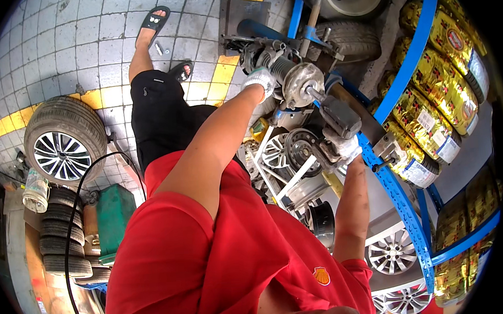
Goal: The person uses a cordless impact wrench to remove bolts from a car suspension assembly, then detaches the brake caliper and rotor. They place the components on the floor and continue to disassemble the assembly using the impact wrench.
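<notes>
Well, over on the far left I see a pale bucket point(35, 194) beside a stack of tyres point(62, 243), with a wheel point(61, 155) on the tiled floor point(103, 48) above them and a green bin point(116, 215) just right of the stack. Next comes the person in the red shirt point(255, 236), bent over the work. The gloved left hand point(260, 82) rests against the coil-spring strut point(303, 85), which sits in a metal stand near the blue rack; its fingers are partly hidden, so I can't tell whether they grip. The strut's round end plate faces right, and the shaft of a dark power tool point(341, 118) meets its middle. Below that tool's body, the gloved right hand point(342, 145) is wrapped around the handle, fingers clamped on it. Farther right stand the blue rack point(399, 206) and a row of gold-wrapped tyres point(426, 116).
</notes>
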A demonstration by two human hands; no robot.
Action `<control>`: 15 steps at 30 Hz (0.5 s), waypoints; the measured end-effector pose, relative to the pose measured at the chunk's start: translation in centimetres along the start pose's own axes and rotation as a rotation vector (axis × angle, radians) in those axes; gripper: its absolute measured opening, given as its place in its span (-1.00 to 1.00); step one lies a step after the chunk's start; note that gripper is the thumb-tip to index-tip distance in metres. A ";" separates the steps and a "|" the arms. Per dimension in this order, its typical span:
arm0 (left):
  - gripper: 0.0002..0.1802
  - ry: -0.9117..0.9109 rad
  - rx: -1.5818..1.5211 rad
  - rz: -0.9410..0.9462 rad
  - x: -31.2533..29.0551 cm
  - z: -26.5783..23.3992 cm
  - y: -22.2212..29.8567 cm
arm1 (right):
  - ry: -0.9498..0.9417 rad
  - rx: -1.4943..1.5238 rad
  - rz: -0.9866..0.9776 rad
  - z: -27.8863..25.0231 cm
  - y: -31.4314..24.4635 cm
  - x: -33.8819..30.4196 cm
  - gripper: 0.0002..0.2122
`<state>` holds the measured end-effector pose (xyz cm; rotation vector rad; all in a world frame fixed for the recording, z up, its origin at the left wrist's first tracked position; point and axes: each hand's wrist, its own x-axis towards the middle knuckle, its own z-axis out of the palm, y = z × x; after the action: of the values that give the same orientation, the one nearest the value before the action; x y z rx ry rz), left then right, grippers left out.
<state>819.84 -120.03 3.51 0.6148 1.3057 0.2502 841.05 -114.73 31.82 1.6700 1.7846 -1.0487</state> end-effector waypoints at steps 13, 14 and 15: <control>-0.47 -0.033 0.023 0.042 -1.0 -0.1 -0.6 | 0.033 0.023 -0.072 2.0 -0.4 -0.8 -0.51; -0.48 -0.039 0.015 0.038 -1.0 -0.1 -0.6 | 0.059 0.068 -0.050 2.2 -0.5 -0.9 -0.52; -0.47 -0.034 0.010 0.033 -0.9 0.0 -0.6 | 0.084 0.112 -0.031 2.4 -0.8 -0.9 -0.54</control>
<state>819.49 -120.99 3.88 0.6467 1.2659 0.2598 840.05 -117.16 31.19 1.7824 1.8408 -1.1254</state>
